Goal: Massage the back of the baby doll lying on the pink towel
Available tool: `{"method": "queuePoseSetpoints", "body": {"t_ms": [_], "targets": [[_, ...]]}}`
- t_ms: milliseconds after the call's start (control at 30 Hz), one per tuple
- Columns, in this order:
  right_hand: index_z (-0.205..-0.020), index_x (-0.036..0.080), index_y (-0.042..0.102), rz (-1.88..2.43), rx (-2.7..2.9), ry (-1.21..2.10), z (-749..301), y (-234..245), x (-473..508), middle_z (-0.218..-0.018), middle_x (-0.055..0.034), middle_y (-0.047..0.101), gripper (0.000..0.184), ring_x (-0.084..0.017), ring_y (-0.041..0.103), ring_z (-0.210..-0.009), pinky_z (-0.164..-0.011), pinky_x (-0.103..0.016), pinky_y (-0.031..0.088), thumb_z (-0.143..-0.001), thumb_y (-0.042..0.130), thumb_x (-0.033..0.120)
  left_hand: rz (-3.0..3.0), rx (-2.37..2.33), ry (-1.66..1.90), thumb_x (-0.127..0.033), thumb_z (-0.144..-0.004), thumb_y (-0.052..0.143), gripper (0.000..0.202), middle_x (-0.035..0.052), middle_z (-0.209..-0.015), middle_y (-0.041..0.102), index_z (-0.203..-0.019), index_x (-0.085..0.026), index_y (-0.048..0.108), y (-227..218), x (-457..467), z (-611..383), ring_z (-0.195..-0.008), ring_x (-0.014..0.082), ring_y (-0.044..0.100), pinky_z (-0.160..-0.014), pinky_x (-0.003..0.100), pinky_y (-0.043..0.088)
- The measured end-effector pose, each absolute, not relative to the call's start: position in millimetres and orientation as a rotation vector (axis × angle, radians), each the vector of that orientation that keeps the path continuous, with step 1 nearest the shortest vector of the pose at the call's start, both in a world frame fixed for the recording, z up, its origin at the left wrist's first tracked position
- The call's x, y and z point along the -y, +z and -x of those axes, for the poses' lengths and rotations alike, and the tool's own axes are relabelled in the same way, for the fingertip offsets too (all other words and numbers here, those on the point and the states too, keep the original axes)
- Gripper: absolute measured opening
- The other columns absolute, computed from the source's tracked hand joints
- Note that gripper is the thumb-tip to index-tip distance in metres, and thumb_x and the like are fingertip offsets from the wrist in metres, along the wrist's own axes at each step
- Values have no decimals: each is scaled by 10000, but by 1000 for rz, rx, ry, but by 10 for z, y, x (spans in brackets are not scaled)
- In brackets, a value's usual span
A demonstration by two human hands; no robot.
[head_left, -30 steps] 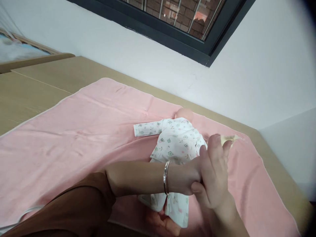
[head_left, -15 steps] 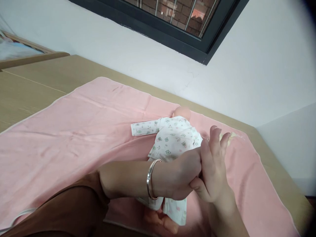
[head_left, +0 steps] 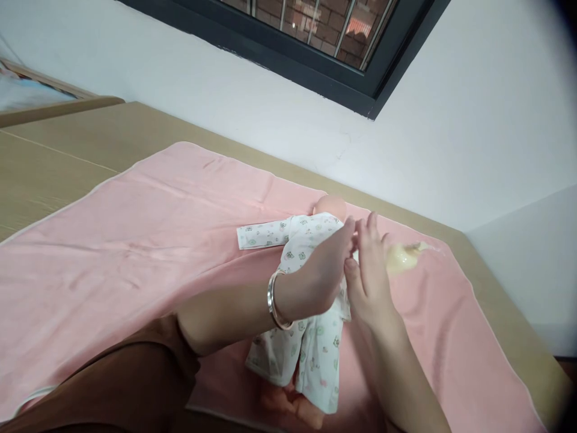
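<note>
My left hand (head_left: 318, 273), with a silver bangle (head_left: 271, 300) at its wrist, is raised with fingers stretched out. It meets my right hand (head_left: 372, 279), whose fingers are also extended, roughly palm to palm, and I see nothing held between them. Below them a baby doll (head_left: 331, 206) lies on a pink blanket (head_left: 189, 210). The doll wears a white patterned top (head_left: 295, 246) and matching trousers (head_left: 320, 355). One sleeve (head_left: 261, 233) sticks out to the left, and bare feet (head_left: 306, 412) show at the bottom. My hands and left forearm hide part of its torso.
A pale yellow item (head_left: 401, 257), seemingly in clear plastic, lies on the blanket to the right. The wooden tabletop (head_left: 148, 129) shows around the blanket. Behind it stands a white wall (head_left: 252, 108) with a dark-framed window (head_left: 374, 96). A wooden-edged tray or frame (head_left: 63, 108) is at far left.
My hands have gone from a clasp, with the left one curled into the right, to straightened fingers pressed together. They have shifted up and left, uncovering the yellow item and more of the doll's trousers.
</note>
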State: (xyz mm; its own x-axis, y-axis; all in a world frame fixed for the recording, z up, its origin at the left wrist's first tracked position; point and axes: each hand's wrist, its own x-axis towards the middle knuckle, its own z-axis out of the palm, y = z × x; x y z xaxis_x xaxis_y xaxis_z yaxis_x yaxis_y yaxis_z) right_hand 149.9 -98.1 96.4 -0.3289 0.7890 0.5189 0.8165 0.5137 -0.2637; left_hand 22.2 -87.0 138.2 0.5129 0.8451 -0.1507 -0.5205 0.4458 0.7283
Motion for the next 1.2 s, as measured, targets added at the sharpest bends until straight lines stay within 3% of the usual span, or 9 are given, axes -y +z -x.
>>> {"method": "queuePoseSetpoints", "body": {"t_ms": [133, 300, 367, 533, 767, 933, 1033, 1100, 1200], "targets": [[-1584, 288, -20, 1375, 2186, 196, -1413, 668, 701, -1672, -59, 58, 597, -247, 33, -1545, -1219, -641, 44, -1051, 195, 448, -719, -816, 1106, -401, -1015, 324, 362, 97, -1235, 665, -1091, -196, 613, 1223, 480, -312, -1280, 266, 570, -1143, 416, 424], [-1588, 225, 104, 1523, 2257, 228, -1455, 346, 443, -1663, -108, 112, 595, -293, 33, -1544, -1198, -678, 49, -1043, 229, 429, -993, -1104, 1346, -268, -984, 403, 276, 104, -1427, 543, -1183, -178, 571, 750, 40, -438, -1384, 221, 464, -1180, 369, 364], [-1581, 224, 161, 1528, 2315, 202, -1511, 299, 385, -1660, -91, 141, 595, -304, 37, -1543, -1196, -682, 34, -1039, 244, 454, -1224, -1235, 1411, -268, -978, 400, 255, 101, -1350, 605, -1076, -186, 620, 551, -104, -458, -1383, 231, 454, -1196, 397, 318], [-1567, 230, 223, 1483, 2235, 232, -1595, 258, 306, -1636, -86, 246, 592, -266, 158, -1532, -1212, -640, 88, -1038, 184, 493, -1522, -1307, 1400, -248, -986, 345, 311, 66, -1049, 712, -868, -203, 629, 264, -292, -421, -1058, 202, 635, -1069, 388, 414], [-1505, 216, 387, 1539, 2145, 171, -1765, 142, 100, -1620, -88, 291, 575, -263, 201, -1522, -1216, -592, 145, -1035, 184, 478, -1747, -1362, 1384, -211, -953, 408, 233, 48, -1098, 723, -933, -211, 641, 178, -233, -410, -1095, 206, 624, -1190, 456, 244], [-1510, 38, 337, 1892, 1961, 136, -1692, 191, 174, -1577, -237, 317, 676, -348, 242, -1499, -1205, -587, 187, -1019, 246, 492, -1798, -1312, 1410, -249, -966, 387, 267, 51, -1145, 712, -1000, -215, 650, 92, -213, -352, -1145, 204, 611, -1216, 446, 221], [-1488, -41, 333, 1968, 1939, 30, -1497, 226, 339, -1548, -305, 323, 670, -400, 245, -1485, -1194, -594, 206, -1013, 271, 427, -1818, -1254, 1413, -269, -976, 376, 291, 53, -1179, 705, -1041, -212, 654, 33, -224, -285, -1174, 194, 600, -1218, 425, 231], [-1502, -3, 330, 1858, 2056, 5, -1411, 240, 404, -1579, -280, 276, 635, -401, 198, -1500, -1193, -595, 209, -997, 327, 382, -1832, -1222, 1403, -281, -989, 355, 319, 53, -1208, 697, -1065, -210, 656, 5, -233, -246, -1201, 186, 588, -1215, 412, 243], [-1520, 151, 362, 1637, 2252, 41, -1444, 254, 359, -1628, -158, 237, 591, -366, 140, -1522, -1209, -602, 168, -972, 414, 366, -1849, -1222, 1383, -289, -1005, 313, 363, 53, -1232, 688, -1082, -208, 658, -15, -240, -214, -1212, 173, 581, -1206, 385, 268]]}}
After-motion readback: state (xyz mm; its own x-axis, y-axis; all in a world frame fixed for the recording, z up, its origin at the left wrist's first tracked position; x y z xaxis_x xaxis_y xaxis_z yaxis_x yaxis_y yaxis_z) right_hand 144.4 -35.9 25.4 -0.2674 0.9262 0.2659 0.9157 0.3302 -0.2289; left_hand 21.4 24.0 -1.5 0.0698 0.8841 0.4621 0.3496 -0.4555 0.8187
